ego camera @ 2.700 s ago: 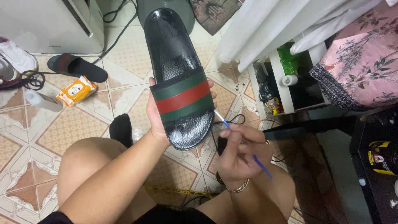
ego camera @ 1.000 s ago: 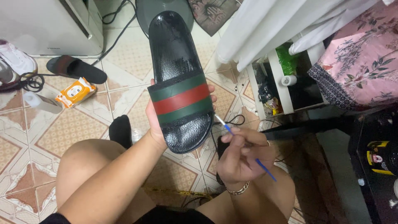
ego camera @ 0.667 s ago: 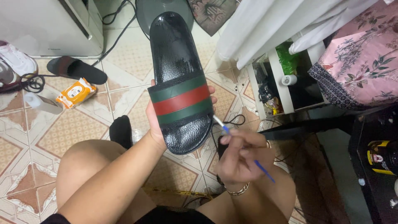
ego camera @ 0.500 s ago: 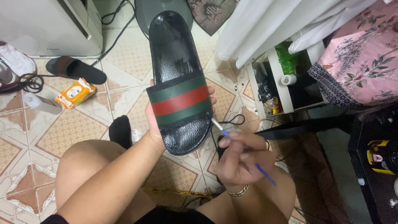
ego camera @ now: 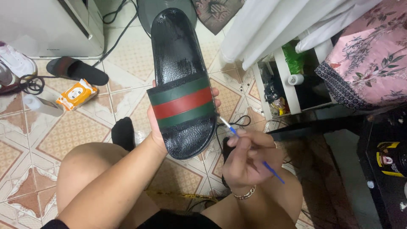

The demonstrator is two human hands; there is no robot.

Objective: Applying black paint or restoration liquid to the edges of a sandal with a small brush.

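in the head view the left hand (ego camera: 157, 127) is clamped under the black slide sandal (ego camera: 180, 80), its long axis running away over the tiled floor (ego camera: 63, 131), while the right hand (ego camera: 248, 159), just right of its near end, pinches a thin blue brush (ego camera: 250, 148) whose tip touches that edge.

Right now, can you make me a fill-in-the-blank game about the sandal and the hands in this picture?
1. The left hand holds up a black sandal whose strap has a ____ stripe between two green ones.
2. The right hand holds a thin stick with a ____ handle.
3. The tip of the stick touches the ____ of the sandal, just below the strap.
4. On the floor tiles, an ____ packet lies near another dark sandal.

Missing words: red; blue; edge; orange
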